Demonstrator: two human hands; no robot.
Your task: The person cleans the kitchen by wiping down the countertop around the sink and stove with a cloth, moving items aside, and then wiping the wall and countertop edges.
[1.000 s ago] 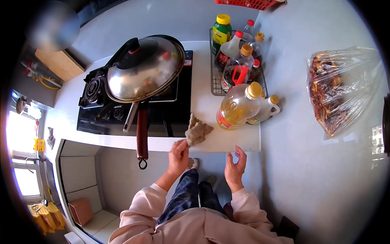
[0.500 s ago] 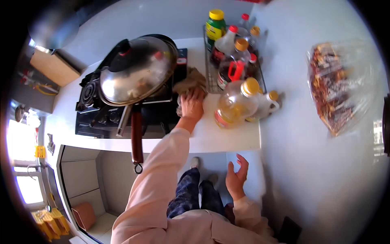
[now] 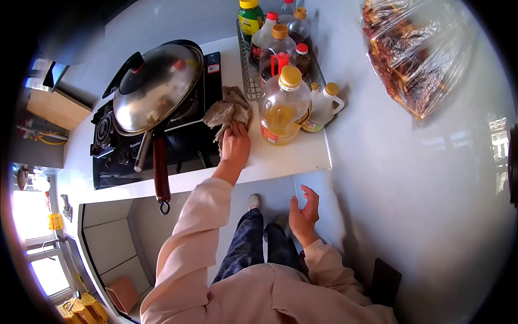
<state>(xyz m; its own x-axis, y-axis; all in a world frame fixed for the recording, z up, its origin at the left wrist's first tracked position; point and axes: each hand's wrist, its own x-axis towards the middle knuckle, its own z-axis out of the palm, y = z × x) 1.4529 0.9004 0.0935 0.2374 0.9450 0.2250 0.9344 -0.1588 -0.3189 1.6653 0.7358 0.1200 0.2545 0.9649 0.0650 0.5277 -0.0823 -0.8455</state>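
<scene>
Countertop (image 3: 270,157), cloth (image 3: 229,112) in left hand (image 3: 236,144)

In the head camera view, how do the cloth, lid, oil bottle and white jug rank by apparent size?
1. Lid
2. Oil bottle
3. Cloth and white jug, unranked: they look close, and each is partly hidden.

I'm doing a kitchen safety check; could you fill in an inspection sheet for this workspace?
Surface: white countertop, with a black stove on the left.
Job's things: brown cloth, bunched, across the stove's right edge and the countertop.
Clutter: lidded pan on the stove; large bottle of yellow liquid near the wire rack.
Hands: left hand on the cloth; right hand open, empty.
Cables: nothing identifiable seen.
Surroundings: filled clear plastic bag, upper right.
</scene>
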